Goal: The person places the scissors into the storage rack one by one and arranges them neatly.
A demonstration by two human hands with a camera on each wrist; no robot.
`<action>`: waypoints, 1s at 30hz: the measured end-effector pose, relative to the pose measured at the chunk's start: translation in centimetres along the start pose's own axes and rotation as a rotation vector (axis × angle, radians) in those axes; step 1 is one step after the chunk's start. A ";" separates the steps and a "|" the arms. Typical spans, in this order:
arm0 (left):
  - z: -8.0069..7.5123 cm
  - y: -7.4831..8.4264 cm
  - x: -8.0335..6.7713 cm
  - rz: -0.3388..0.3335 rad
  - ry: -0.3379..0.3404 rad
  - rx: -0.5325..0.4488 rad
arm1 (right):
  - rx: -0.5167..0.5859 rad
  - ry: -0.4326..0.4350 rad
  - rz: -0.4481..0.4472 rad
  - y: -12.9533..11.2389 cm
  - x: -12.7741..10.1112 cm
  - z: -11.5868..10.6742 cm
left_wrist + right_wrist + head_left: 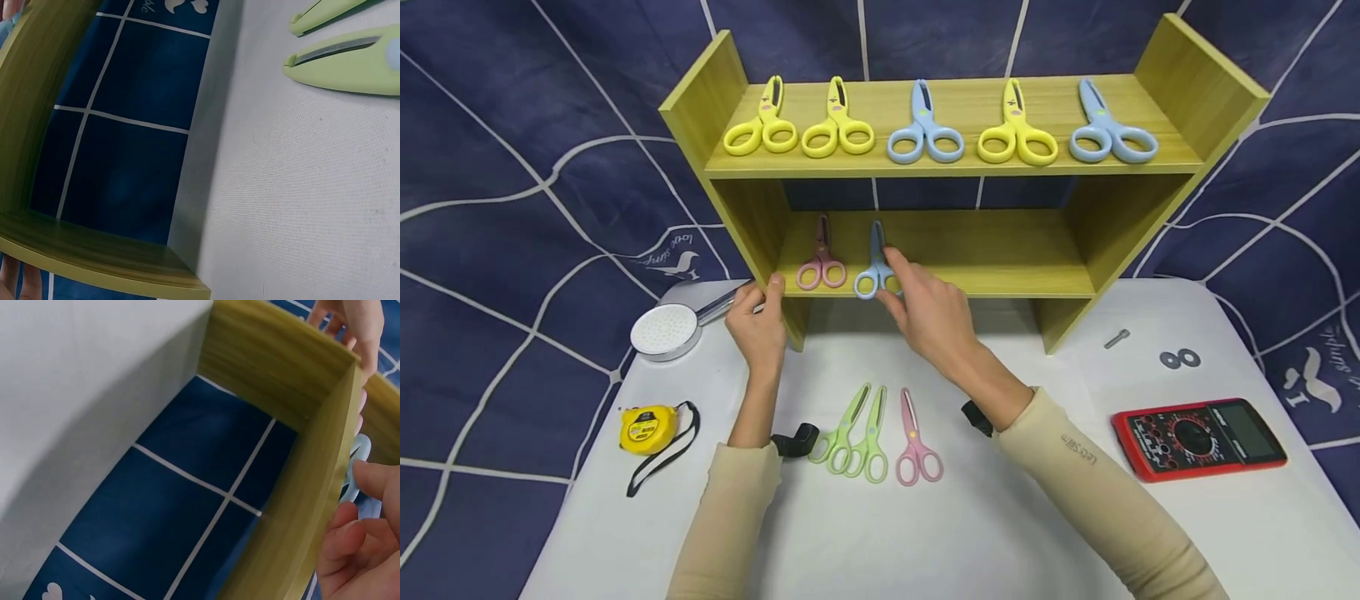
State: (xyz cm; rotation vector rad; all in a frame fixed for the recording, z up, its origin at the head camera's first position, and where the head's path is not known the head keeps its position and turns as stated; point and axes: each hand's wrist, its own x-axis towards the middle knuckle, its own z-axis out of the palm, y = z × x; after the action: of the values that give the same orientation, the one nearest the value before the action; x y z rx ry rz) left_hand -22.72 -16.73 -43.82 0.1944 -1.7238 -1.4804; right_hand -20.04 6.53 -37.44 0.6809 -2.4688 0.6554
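Blue scissors (877, 265) lie on the lower board of a two-tier wooden shelf (1000, 250), handles toward the front edge. My right hand (934, 312) pinches their right-hand loop between thumb and forefinger. In the right wrist view the light blue loop (360, 450) shows beside the thumb. My left hand (757, 323) grips the shelf's left side panel near its lower front, the thumb at the front edge. Pink scissors (823, 258) lie left of the blue pair. On the upper board is a row of yellow scissors (838, 125) and blue scissors (923, 129).
On the white table (970, 517) lie two green scissors (870, 442) and pink scissors (914, 446). At the left are a shower head (666, 329) and a yellow tape measure (647, 428). A red multimeter (1198, 437), a bolt (1117, 338) and two washers (1187, 357) lie right.
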 end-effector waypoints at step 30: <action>0.0 4.1 -0.8 -0.036 -0.001 -0.005 | 0.192 -0.453 0.161 -3.1 -15.6 2.6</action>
State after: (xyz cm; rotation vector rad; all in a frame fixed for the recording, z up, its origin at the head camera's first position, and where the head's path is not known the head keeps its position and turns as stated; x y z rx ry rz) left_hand -20.63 -15.07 -40.59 0.2230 -1.7250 -1.5107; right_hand -7.36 7.98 -47.31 0.7773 -2.9265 0.8897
